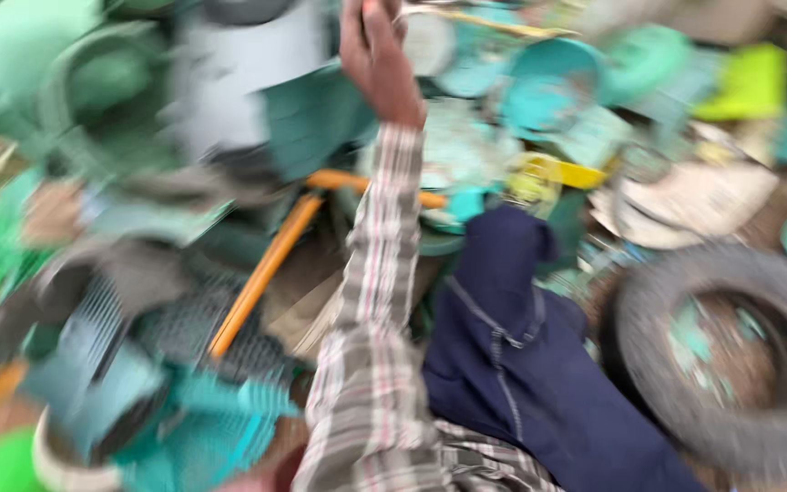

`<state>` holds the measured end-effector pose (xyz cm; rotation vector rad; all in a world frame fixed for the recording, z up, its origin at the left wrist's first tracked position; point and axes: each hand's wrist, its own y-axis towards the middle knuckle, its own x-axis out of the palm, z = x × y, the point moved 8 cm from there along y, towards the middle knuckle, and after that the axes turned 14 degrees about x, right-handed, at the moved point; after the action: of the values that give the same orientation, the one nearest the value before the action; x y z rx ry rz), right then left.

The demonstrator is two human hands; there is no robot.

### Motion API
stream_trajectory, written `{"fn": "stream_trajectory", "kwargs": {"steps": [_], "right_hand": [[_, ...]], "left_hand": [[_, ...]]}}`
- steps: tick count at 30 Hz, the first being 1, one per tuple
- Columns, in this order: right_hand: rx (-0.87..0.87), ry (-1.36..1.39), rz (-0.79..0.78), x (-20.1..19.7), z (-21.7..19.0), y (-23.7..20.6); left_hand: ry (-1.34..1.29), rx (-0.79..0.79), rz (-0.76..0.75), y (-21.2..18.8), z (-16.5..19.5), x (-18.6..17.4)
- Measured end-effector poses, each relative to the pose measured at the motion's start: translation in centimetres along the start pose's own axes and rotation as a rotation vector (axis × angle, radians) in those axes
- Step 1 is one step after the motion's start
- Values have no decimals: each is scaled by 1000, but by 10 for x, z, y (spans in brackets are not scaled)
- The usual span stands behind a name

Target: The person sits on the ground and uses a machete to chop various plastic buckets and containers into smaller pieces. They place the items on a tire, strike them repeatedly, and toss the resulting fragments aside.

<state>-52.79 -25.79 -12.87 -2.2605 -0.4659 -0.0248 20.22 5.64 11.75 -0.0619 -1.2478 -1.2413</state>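
Observation:
The frame is heavily blurred by motion. My left hand [377,64] reaches forward on a plaid-sleeved arm toward the top of a heap of plastic scrap, mostly teal and green. Its fingertips are cut off by the top edge, beside a thin pale stick [485,23]; the blur hides whether the fingers grip anything. A teal tub [548,87] lies just right of the hand and a grey-white container [239,82] just left. My right hand is out of view.
My knee in navy trousers [512,346] is raised at lower centre. An old tyre [676,401] lies at the right. An orange rod [261,278] slants through the pile, with a yellow piece [553,173] and a lime-green piece [749,82] farther right.

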Motion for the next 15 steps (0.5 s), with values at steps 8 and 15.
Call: {"fn": "stream_trajectory", "kwargs": {"steps": [8,15], "right_hand": [[-78,20,107,-80,37,-39],[-20,-95,331,-101,36,-74]], "left_hand": [[29,-347,-933,-297,-19,146],[-59,-205,-1677,-455,25,216]]}}
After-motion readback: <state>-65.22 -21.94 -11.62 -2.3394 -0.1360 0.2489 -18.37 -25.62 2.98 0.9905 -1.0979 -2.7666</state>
